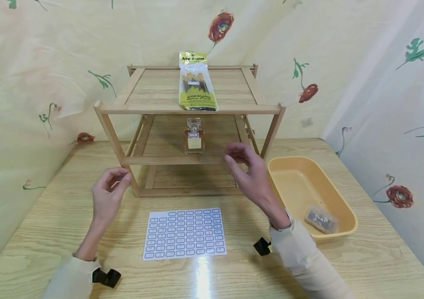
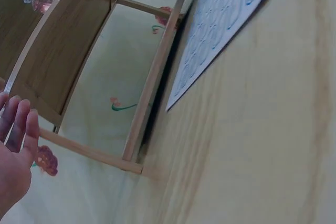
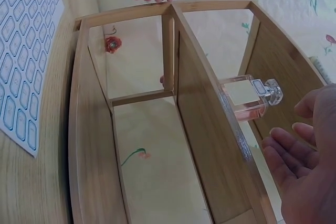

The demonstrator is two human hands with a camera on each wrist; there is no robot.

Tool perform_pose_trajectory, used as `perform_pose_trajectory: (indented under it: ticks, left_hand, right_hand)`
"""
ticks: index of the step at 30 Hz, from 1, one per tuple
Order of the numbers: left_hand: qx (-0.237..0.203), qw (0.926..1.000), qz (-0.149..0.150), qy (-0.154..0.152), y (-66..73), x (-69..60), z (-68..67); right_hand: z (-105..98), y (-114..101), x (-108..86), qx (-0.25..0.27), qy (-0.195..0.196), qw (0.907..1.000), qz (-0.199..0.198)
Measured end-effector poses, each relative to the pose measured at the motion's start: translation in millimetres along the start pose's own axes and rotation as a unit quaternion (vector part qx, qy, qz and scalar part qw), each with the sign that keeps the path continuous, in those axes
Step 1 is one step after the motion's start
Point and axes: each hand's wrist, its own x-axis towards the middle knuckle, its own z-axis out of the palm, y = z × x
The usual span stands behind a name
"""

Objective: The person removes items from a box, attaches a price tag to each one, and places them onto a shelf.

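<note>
A perfume bottle [image 1: 194,141] with a clear stopper and a small blue-edged label stands upright on the middle tier of a wooden rack [image 1: 193,160]. To its right is my right hand [image 1: 251,178], fingers loosely bent with nothing between them; in the right wrist view a gap separates the hand from the bottle [image 3: 244,97]. By the rack's left front post hovers my left hand [image 1: 108,195], holding nothing, its fingers relaxed. Whether those fingertips touch the post, I cannot tell. A pack of artist brushes [image 1: 197,89], also bearing a small label, lies on the top tier.
On the table [image 1: 66,232] before the rack lies a sheet of blue-edged labels [image 1: 185,233]. A yellow plastic bin [image 1: 290,166] stands at the right, with a small clear box [image 1: 321,219] of dark bits inside. Flower-patterned cloth [image 1: 309,41] hangs behind.
</note>
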Motion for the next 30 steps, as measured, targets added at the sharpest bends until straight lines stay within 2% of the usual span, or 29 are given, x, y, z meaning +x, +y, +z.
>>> perform_pose_trajectory:
  ticks: [6,11,16,23,30]
  left_hand:
    - [0.033,0.9976,-0.032,-0.052,-6.2,-6.4,12.5]
    - [0.074,0.9902,-0.053,-0.105,-7.3,-12.4,21.4]
    - [0.084,0.9837,-0.06,-0.148,-8.5,-17.5,30.4]
    - [0.058,0.9794,-0.077,-0.177,-6.8,-21.8,44.6]
    - [0.063,0.9716,-0.101,-0.204,-5.6,-26.4,60.5]
  right_hand:
    - [-7,0,-7.9,0.001,0.001,1.0,0.003]
    - [-13,1,-15.3,-0.01,0.005,0.9999,0.004]
    - [-19,1,-21.1,-0.018,0.007,0.9998,0.009]
    - [-28,2,-27.9,-0.021,0.013,0.9996,0.011]
    - [-37,3,-36.6,-0.037,0.02,0.999,0.016]
